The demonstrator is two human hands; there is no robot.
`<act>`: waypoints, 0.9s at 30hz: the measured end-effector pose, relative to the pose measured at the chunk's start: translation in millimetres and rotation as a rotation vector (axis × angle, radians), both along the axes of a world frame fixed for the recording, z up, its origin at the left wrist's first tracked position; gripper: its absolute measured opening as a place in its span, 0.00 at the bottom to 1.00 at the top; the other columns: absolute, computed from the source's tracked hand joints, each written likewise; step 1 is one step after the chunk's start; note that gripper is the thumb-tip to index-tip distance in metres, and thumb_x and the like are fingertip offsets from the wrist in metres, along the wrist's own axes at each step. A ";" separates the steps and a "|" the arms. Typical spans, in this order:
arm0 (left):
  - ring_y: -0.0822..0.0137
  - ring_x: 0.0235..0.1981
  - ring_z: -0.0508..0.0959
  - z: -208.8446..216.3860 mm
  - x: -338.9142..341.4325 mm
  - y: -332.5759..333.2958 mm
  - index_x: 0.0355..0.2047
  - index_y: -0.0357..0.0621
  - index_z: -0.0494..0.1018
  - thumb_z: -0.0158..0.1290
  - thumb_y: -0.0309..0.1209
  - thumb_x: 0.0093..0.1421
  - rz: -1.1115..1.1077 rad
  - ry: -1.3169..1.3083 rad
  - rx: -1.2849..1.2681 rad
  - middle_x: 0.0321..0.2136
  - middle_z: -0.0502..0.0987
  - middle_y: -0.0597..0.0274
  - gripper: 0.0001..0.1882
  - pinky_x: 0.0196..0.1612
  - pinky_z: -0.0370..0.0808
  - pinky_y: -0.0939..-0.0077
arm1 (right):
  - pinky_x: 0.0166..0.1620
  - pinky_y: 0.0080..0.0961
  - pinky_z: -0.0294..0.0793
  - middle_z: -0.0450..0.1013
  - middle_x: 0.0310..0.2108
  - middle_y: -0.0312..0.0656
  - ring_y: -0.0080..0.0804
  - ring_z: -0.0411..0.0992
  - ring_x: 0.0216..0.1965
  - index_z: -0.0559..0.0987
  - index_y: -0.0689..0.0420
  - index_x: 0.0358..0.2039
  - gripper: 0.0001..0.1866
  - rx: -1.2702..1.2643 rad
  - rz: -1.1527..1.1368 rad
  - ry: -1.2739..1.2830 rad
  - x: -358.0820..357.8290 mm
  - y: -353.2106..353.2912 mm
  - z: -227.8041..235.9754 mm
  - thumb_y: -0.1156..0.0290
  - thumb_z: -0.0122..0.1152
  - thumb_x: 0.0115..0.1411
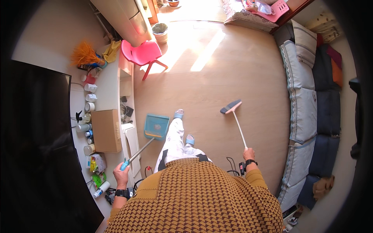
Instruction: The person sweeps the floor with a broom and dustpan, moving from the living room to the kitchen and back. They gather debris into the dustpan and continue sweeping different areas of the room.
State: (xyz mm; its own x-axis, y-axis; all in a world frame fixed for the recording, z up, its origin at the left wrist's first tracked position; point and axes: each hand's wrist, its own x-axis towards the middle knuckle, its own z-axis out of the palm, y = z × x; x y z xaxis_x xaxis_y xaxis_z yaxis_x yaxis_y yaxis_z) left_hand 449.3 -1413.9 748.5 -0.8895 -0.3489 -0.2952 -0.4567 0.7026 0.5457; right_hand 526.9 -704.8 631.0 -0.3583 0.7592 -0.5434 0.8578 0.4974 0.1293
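Observation:
My left hand [121,174] is closed round the blue grip of a long-handled dustpan. The teal dustpan [151,125] hangs or rests by my left foot, with a little grey debris in its pan; whether it touches the floor I cannot tell. Out to the right, my right hand [249,154] grips the pale stick of a broom [234,108]. The broom's pink head with grey bristles is on the wooden floor, ahead of that hand and apart from the dustpan. Both wrists carry dark bands.
A white cabinet [105,91] runs along the left, bearing a cardboard box [105,131], several bottles and cups. A pink chair [142,53] and a waste bin [160,33] stand ahead on the left. Along the right is a cushioned sofa [304,120]. Sunlight falls on the floor [217,77].

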 end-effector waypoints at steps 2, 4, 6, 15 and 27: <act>0.61 0.28 0.81 -11.6 -42.5 6.4 0.38 0.33 0.80 0.65 0.29 0.47 -0.022 0.039 0.084 0.25 0.81 0.51 0.17 0.38 0.77 0.68 | 0.49 0.48 0.76 0.77 0.42 0.61 0.60 0.75 0.46 0.81 0.64 0.40 0.19 0.047 -0.094 0.022 -11.6 9.5 11.4 0.58 0.55 0.65; 0.61 0.28 0.81 -19.0 -84.3 8.4 0.38 0.33 0.80 0.65 0.30 0.47 -0.035 0.032 0.085 0.26 0.81 0.51 0.18 0.37 0.77 0.68 | 0.49 0.47 0.76 0.77 0.42 0.63 0.61 0.75 0.46 0.82 0.65 0.40 0.19 0.058 -0.179 0.066 -30.0 15.8 26.3 0.60 0.55 0.64; 0.59 0.30 0.82 -25.4 -120.9 12.2 0.38 0.34 0.80 0.65 0.31 0.46 -0.038 0.041 0.060 0.28 0.81 0.49 0.19 0.38 0.78 0.67 | 0.49 0.47 0.76 0.76 0.41 0.65 0.62 0.75 0.45 0.82 0.67 0.40 0.20 0.070 -0.161 0.092 -48.9 17.2 41.6 0.60 0.56 0.62; 0.53 0.33 0.83 -26.1 -217.2 -5.8 0.38 0.36 0.80 0.65 0.32 0.46 -0.149 -0.071 0.047 0.30 0.82 0.47 0.19 0.41 0.78 0.64 | 0.41 0.48 0.76 0.76 0.26 0.62 0.61 0.76 0.35 0.81 0.68 0.30 0.25 -0.180 0.031 0.215 -208.5 -31.2 58.4 0.53 0.57 0.62; 0.57 0.27 0.81 -1.0 -259.7 30.8 0.36 0.31 0.79 0.64 0.32 0.48 -0.257 -0.166 0.036 0.26 0.81 0.47 0.18 0.36 0.76 0.64 | 0.43 0.45 0.80 0.79 0.38 0.55 0.53 0.79 0.42 0.82 0.58 0.41 0.13 -0.302 0.652 0.170 -450.3 -134.7 -15.9 0.71 0.51 0.63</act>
